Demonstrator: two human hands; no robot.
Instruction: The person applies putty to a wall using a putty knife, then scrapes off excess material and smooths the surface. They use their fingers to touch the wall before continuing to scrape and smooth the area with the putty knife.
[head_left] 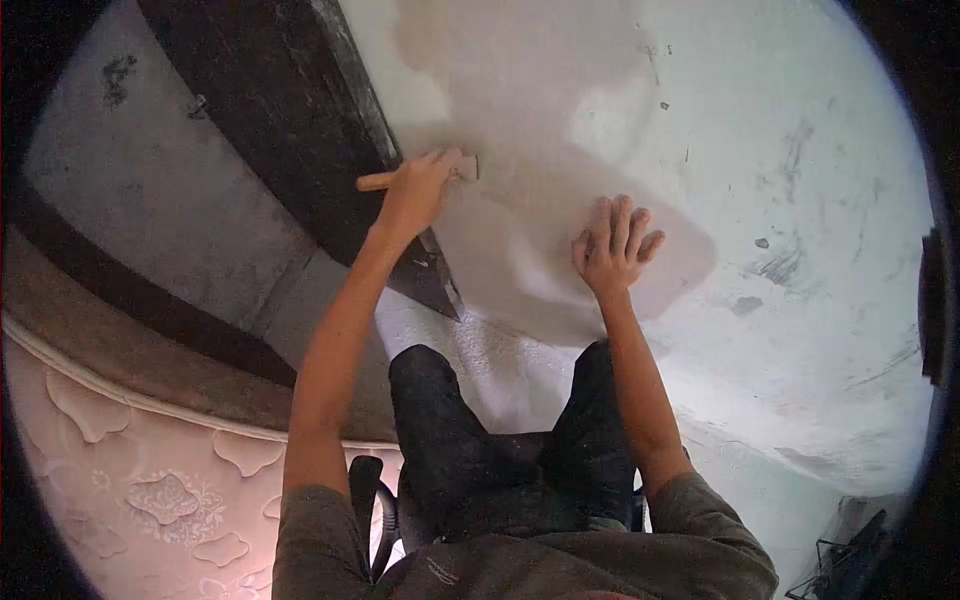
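Observation:
My left hand point(418, 190) is closed around a scraper with a wooden handle point(374, 182). Its small flat blade point(467, 168) points right, right at the surface of the pale wall point(740, 130). A smooth pinkish-grey patch point(520, 110) spreads over the wall around both hands. Lower and to the right, my right hand point(613, 250) lies against this patch with its fingers spread and nothing in them. A dark wooden door frame point(350, 120) runs down just left of my left hand.
My legs in dark trousers point(480, 480) are bent on a chair point(366, 500) below. At the lower left lies a pink floral mattress point(165, 500). The wall has dark scuffs point(780, 265) on the right. A dark wire-framed object point(845, 555) is at the lower right corner.

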